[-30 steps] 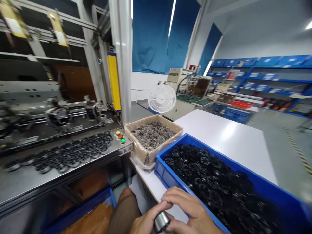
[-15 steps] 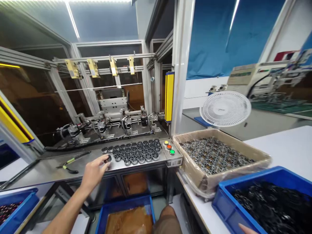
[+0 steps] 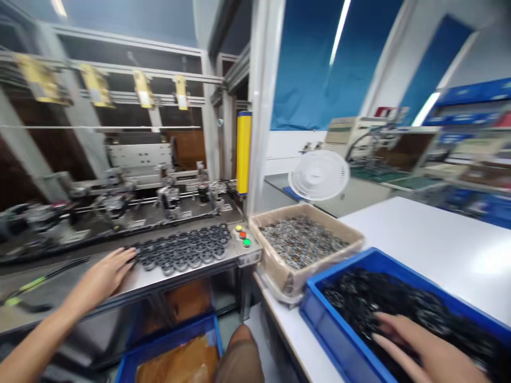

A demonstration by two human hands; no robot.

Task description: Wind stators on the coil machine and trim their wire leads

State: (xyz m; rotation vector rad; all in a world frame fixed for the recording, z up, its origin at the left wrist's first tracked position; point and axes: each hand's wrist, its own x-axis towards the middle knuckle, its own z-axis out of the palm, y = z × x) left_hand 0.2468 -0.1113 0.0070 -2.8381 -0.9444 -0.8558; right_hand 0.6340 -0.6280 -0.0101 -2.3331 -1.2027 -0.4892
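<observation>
My left hand [image 3: 106, 276] is at the left end of a cluster of dark round parts [image 3: 183, 250] with metal rims on the bench. Its fingers are closed together on a black round part [image 3: 131, 248], mostly covered by the fingertips and blurred. Over at the right, my right hand [image 3: 431, 343] reaches into a blue bin [image 3: 339, 324] heaped with black plastic round parts [image 3: 359, 295]. Thumb and forefinger are apart there, and the remaining fingers are partly hidden.
A plastic-lined carton [image 3: 291, 284] of metal-and-black parts stands behind the blue bin. Green-handled pliers [image 3: 32, 284] lie left on the bench. A button panel [image 3: 241, 242] and yellow light curtain [image 3: 244, 154] border the machine [image 3: 139, 159]. Another blue bin [image 3: 219, 335] sits below.
The view has swung right. My left hand has brought the black part to the cluster's left end. My right hand has moved from the bin's edge in over the black parts.
</observation>
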